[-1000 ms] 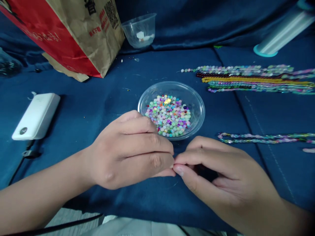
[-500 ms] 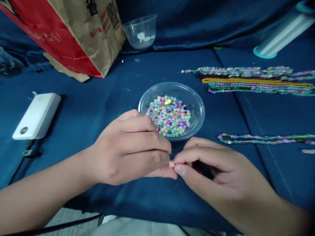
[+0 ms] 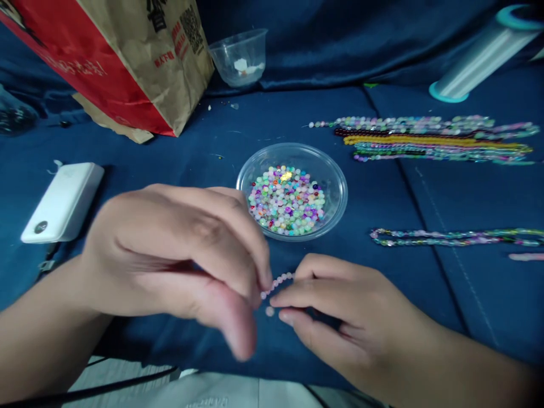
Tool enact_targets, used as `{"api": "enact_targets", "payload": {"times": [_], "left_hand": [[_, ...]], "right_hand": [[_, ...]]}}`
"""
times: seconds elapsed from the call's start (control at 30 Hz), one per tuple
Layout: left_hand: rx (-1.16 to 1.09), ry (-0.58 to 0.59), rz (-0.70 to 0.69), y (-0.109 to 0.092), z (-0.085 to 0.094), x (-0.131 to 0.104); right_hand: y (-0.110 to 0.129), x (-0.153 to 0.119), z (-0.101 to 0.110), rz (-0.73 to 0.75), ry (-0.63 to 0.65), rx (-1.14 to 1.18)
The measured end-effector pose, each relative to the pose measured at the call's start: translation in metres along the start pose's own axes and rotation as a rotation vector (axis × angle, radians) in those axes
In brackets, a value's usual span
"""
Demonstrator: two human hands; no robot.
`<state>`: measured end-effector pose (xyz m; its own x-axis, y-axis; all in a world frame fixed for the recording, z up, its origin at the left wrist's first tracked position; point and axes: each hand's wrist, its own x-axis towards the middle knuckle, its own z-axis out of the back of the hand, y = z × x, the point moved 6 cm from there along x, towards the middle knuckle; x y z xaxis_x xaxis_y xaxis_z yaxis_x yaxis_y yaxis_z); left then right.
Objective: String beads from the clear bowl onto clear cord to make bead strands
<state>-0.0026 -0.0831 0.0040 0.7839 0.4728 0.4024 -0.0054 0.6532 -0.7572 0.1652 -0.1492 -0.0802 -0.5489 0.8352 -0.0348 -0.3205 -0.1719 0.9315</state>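
My left hand [image 3: 182,255], partly blurred, is left of and below the bead bowl, its thumb apart from the fingers. A short string of small pink beads [image 3: 281,279] runs from beside its fingertips to the curled fingers of my right hand [image 3: 340,306], which appear to hold it. One pale round bead [image 3: 270,311] sits just off my right thumb and index tips, which are slightly parted. Any thread through that bead is too fine to see. Behind both hands stands a clear plastic bowl [image 3: 335,218] of many-coloured beads [image 3: 287,198].
Bead strands [image 3: 425,139] lie at the back right, with a looped strand [image 3: 446,238] nearer. A clear cup [image 3: 238,54], a paper bag [image 3: 140,73] and a wrap-like roll [image 3: 480,59] stand behind. A white power bank [image 3: 63,201] with a cable lies left.
My left hand has drawn leftward and its thumb has parted from its fingers. My right hand has shifted left and down, its pinch on the pale bead loosened. The pink string now shows.
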Motion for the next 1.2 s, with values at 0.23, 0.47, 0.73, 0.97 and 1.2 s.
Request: {"api": "enact_targets", "payload": {"times": [0.23, 0.47, 0.73, 0.97, 1.2], "left_hand": [[-0.039, -0.025, -0.021, -0.004, 0.003, -0.009], [0.044, -0.018, 0.02, 0.006, -0.002, -0.011], [-0.047, -0.182, 0.041, 0.0, -0.002, -0.012], [0.285, 0.002, 0.019, 0.008, -0.023, -0.008], [0.372, 0.02, -0.038, 0.018, -0.029, -0.016]], "right_hand": [[0.005, 0.0, 0.016, 0.034, -0.172, -0.071], [0.01, -0.006, 0.051, -0.015, -0.429, -0.174], [0.009, -0.011, 0.054, -0.041, -0.471, -0.09], [0.014, -0.008, 0.036, 0.092, -0.328, -0.101], [0.004, -0.005, 0.025, 0.062, -0.286, -0.003]]}}
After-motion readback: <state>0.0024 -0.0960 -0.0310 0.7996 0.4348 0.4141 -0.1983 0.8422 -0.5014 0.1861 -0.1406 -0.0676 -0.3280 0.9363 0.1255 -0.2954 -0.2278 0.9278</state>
